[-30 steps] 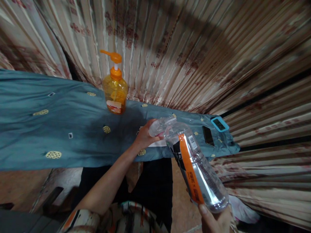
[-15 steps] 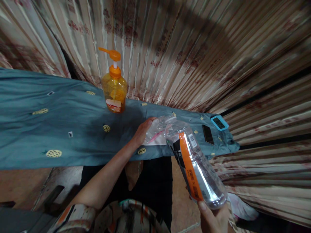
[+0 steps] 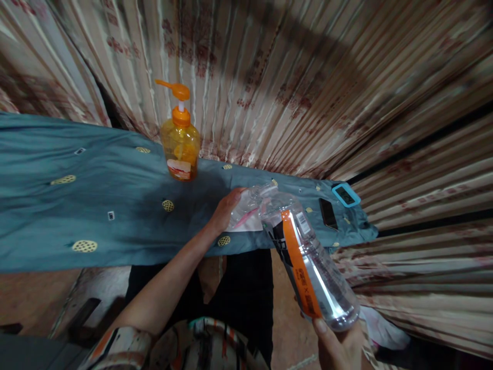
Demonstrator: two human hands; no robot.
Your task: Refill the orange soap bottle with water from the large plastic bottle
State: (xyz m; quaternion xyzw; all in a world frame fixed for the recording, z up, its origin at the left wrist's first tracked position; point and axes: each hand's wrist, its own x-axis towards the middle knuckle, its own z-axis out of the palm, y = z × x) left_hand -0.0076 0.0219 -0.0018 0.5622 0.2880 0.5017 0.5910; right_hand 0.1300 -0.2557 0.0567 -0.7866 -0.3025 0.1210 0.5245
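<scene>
Pleated floral curtains (image 3: 246, 77) hang behind a worktop covered in teal pineapple-print cloth (image 3: 127, 187). From where I stand, the person's right hand (image 3: 339, 341) has its fingers curled round the base of a big clear plastic bottle (image 3: 310, 270), slanting over the near edge. The left hand (image 3: 225, 209) grips a clear plastic piece (image 3: 245, 208) by the bottle's neck; I can't tell quite what it is. An orange pump bottle (image 3: 181, 146) stands upright behind; a phone (image 3: 328, 213) and blue-framed digital clock (image 3: 346, 195) lie rightward.
</scene>
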